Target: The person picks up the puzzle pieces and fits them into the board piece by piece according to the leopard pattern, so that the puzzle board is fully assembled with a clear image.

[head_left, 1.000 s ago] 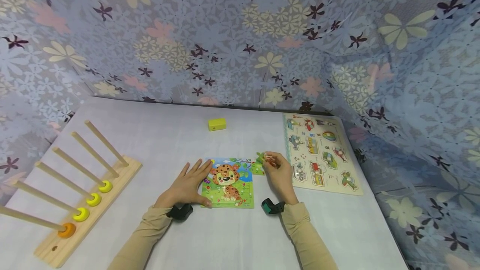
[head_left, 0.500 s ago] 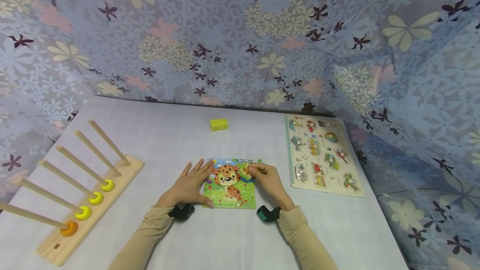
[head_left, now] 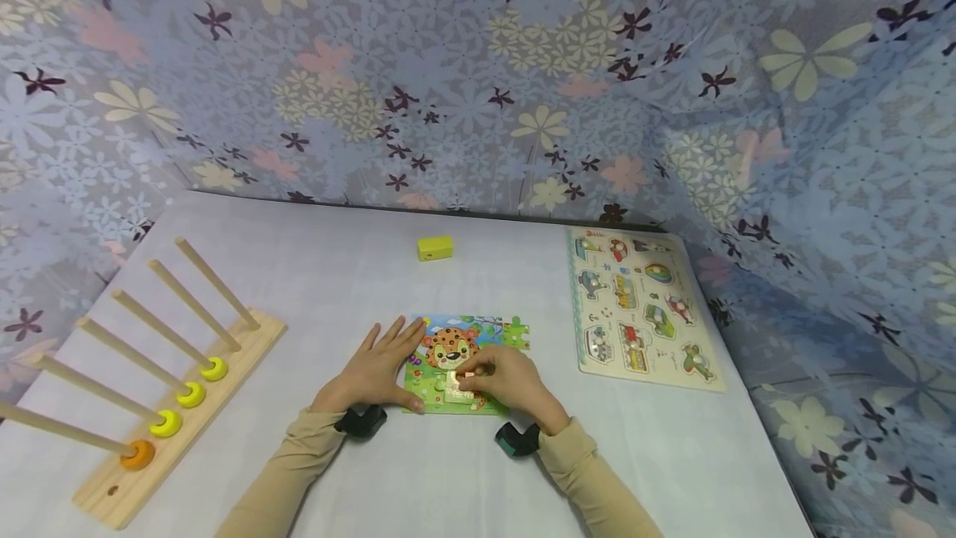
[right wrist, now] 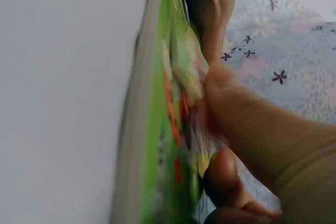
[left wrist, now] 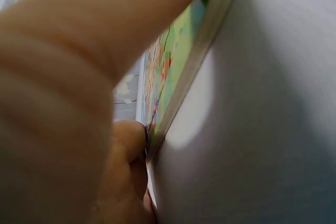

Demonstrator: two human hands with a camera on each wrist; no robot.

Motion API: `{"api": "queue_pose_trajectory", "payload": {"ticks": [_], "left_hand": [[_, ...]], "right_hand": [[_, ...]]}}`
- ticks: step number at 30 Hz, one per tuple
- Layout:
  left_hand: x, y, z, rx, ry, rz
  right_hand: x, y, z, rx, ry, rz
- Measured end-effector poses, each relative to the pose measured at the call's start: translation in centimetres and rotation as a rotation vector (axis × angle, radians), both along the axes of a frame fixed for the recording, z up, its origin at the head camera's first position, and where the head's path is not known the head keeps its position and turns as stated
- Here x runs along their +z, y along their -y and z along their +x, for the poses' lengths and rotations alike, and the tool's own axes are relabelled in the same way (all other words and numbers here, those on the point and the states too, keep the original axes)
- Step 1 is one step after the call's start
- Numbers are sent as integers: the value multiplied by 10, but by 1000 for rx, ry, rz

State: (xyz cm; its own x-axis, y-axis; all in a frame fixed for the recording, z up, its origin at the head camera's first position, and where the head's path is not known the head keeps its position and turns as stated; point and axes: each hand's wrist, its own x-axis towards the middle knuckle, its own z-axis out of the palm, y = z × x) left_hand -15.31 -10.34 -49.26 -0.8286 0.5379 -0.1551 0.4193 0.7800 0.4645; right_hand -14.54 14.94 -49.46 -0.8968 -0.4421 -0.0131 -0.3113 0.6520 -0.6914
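Observation:
A jigsaw puzzle board (head_left: 431, 339) with a spotted leopard cub on green grass lies at the table's middle. My left hand (head_left: 377, 368) rests with spread fingers along its left edge, the thumb by the lower left corner. Over the board's lower middle, my right hand (head_left: 511, 376) pinches a puzzle piece (head_left: 457, 388) between thumb and fingers. In the right wrist view that piece (right wrist: 189, 69) sits tilted close over the picture, blurred. The right fingers hide part of the cub's body. Another green puzzle piece (head_left: 515, 332) lies beside the board's upper right edge.
A wooden peg rack (head_left: 187, 413) with yellow and orange rings stands at the left. A yellow block (head_left: 436, 248) lies behind the puzzle. A vehicle peg-puzzle board (head_left: 646, 310) lies at the right. Floral cloth (head_left: 448, 90) hangs behind the table.
My right hand has moved left from beside the board, then down toward the board's lower middle, with the puzzle piece pinched. The left hand has stayed on the board's left edge.

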Motion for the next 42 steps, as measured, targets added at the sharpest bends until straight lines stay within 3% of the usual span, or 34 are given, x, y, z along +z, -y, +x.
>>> {"api": "queue_pose_trajectory", "payload": {"ticks": [5,14,23,34,42], "left_hand": [[1,0,0,0,-4,8],[-1,1,-1,-5,-20,1],[-4,2,1,-4,-16,1],[1,1,1,3,-14,6],[-2,0,1,-2,-12,10]], "right_hand": [[0,6,3,-3,-72,74],[0,8,3,-36,-63,80],[7,9,6,-40,15,91],[4,11,3,-54,-30,143],[6,7,2,-24,-17,147]]}}
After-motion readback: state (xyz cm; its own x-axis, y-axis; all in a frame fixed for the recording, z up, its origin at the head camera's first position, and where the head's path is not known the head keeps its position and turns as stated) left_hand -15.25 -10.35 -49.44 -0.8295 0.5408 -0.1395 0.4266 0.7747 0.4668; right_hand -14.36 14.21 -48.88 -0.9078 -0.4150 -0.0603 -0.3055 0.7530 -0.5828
